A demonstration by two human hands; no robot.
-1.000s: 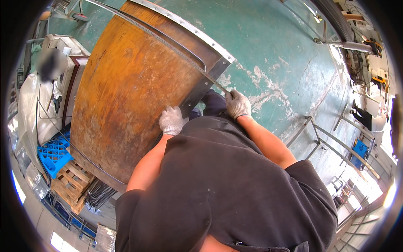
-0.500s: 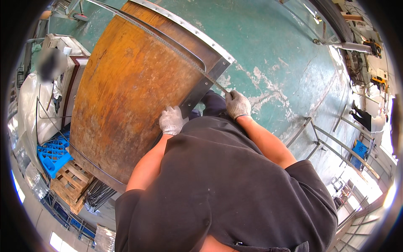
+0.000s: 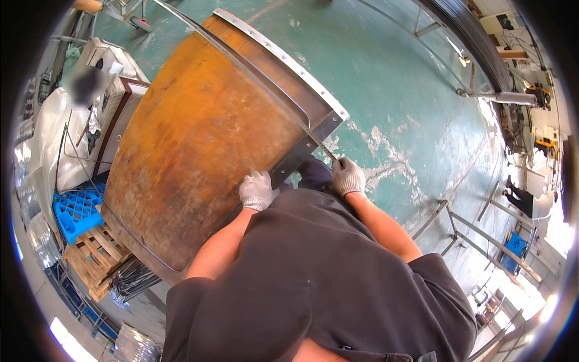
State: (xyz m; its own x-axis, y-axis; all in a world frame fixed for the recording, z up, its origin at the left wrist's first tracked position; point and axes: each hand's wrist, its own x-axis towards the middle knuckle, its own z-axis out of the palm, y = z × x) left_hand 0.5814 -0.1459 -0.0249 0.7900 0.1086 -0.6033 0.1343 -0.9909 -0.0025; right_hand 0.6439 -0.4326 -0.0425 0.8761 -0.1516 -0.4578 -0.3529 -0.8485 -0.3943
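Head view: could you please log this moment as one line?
left hand: on rusty table edge | right hand: gripping thin rod end | floor: green

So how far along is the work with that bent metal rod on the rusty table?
Done, it seems: the thin steel rod already shows a rounded bend near the corner of the rusty steel bench. In hand: the right hand grips the rod's near end, and the left hand rests on the bench edge. How much bending is left can't be told from this view.
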